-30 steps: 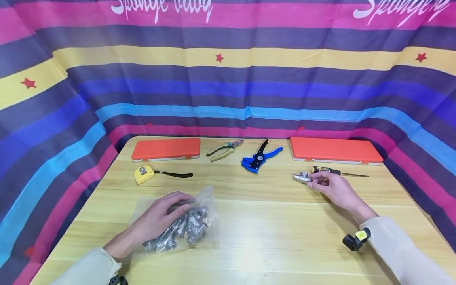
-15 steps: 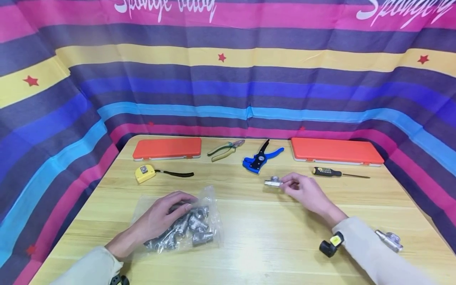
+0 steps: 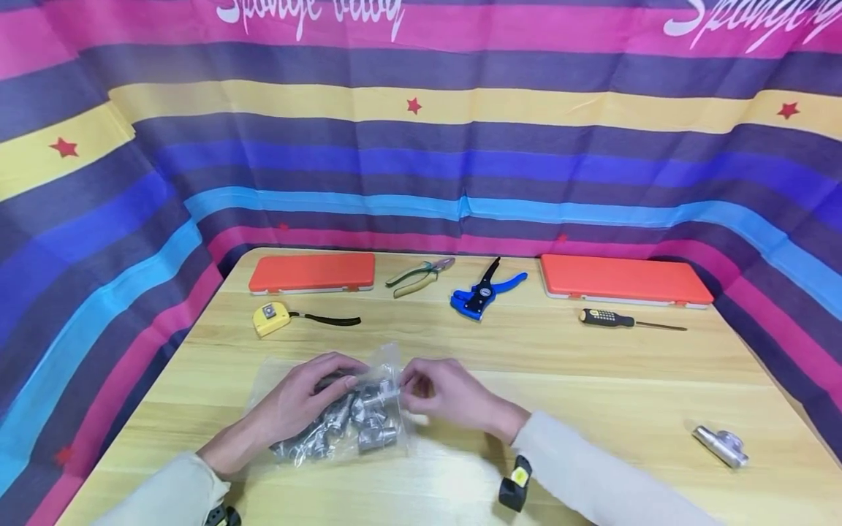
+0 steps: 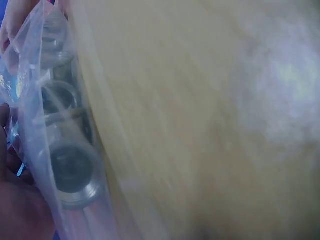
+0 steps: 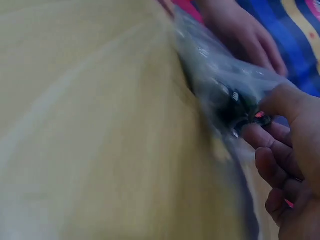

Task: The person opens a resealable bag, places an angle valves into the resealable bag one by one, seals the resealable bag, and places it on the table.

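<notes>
A clear plastic bag (image 3: 403, 431) with several metal pipe fittings inside lies on the table in the head view. My left hand (image 3: 305, 394) grips the bag from above, fingers curved over its upper edge. At the bag's right side, my right hand (image 3: 454, 394) pinches a silvery tee-shaped pipe fitting (image 3: 380, 397) between thumb and fingers, partly covered by the plastic. The left wrist view shows round open ends of fittings (image 4: 72, 172) through the film. In the right wrist view, the fingers (image 5: 282, 102) are at the bag, the fitting mostly hidden.
Another metal pipe fitting (image 3: 721, 446) lies at the right. Behind stand two orange cases (image 3: 312, 272), pliers (image 3: 421, 276), a blue wire stripper (image 3: 485, 291), a screwdriver (image 3: 608, 318) and a yellow tape measure (image 3: 271, 318). A striped cloth (image 3: 421, 168) encloses the table.
My right hand has carried the pipe fitting leftward from beside the screwdriver to the bag. My left hand has stayed on the bag. The fitting at the right has come into view.
</notes>
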`<action>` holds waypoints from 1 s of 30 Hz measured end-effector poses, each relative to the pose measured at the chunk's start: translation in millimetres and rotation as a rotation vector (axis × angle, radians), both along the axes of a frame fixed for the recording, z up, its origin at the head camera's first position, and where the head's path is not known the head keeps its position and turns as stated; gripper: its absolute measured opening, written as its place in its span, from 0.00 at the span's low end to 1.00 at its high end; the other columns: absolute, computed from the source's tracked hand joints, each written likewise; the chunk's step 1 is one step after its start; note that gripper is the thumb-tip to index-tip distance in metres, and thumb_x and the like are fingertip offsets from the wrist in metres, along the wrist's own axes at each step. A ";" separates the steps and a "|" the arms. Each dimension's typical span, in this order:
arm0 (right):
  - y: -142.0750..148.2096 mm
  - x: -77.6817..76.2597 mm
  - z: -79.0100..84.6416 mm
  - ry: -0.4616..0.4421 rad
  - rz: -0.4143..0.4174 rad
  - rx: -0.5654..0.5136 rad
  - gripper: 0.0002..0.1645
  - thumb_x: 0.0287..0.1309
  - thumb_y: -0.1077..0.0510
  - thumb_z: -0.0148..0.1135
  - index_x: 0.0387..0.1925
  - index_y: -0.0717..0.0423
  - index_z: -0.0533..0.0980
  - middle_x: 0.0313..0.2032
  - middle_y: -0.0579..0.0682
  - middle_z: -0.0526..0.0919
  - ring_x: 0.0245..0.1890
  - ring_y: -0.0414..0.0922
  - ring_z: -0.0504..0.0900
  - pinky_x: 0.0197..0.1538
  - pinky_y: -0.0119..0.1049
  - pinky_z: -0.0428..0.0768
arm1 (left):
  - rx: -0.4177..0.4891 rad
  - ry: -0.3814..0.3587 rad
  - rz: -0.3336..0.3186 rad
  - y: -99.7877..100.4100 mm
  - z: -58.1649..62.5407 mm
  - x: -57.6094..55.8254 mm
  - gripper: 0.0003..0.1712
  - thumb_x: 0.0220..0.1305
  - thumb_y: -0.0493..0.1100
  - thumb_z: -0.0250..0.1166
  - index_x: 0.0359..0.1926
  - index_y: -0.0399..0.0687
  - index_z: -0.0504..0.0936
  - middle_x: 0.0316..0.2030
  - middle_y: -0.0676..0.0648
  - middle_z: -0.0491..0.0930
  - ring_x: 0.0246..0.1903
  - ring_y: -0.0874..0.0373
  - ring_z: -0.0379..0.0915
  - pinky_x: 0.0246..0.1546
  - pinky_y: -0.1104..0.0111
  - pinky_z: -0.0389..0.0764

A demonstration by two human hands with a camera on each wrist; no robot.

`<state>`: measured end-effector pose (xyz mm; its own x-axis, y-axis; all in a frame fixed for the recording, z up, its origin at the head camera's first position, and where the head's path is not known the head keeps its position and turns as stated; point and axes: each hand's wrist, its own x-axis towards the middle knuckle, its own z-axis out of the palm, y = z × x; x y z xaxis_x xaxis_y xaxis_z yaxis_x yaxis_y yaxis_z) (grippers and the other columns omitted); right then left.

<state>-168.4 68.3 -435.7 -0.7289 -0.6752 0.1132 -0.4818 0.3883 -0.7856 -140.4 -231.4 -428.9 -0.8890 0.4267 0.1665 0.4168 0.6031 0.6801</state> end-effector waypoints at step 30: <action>279.1 37.6 31.2 0.198 -0.539 0.226 0.15 0.72 0.55 0.73 0.57 0.46 0.87 0.38 0.36 0.85 0.35 0.36 0.75 0.31 0.31 0.74 | -0.004 0.034 -0.016 -1.9 -1.6 -3.5 0.11 0.83 0.48 0.63 0.58 0.67 0.87 0.55 0.66 0.87 0.59 0.63 0.83 0.64 0.56 0.86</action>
<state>-130.9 347.4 -404.5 -0.9540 -0.2412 0.1782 -0.2999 0.7641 -0.5711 -143.9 -233.3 -430.5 -0.8757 0.4418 0.1946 0.4493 0.5985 0.6632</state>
